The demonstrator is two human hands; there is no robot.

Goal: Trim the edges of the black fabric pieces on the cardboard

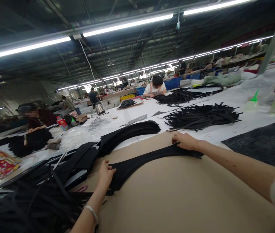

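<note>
The curved black piece [132, 164] looks like matt cloth, smooth and sheenless, and the stack of curved pieces [130, 134] has a similar dull black finish. Beneath is a tan board [188, 191], smooth and matt like cardboard. The white counter [148, 108] has a smooth, paper-like top. A dark grey sheet [263, 142] looks rough and felted. The clear bag [75, 140] is crinkled, glossy plastic; the kettle [99, 108] is shiny metal; the green-nozzled bottle [251, 105] is translucent plastic.

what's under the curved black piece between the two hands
A tan surface shows along both long edges of the curved black piece. Whatever lies directly beneath it is covered and can't be seen.
</note>
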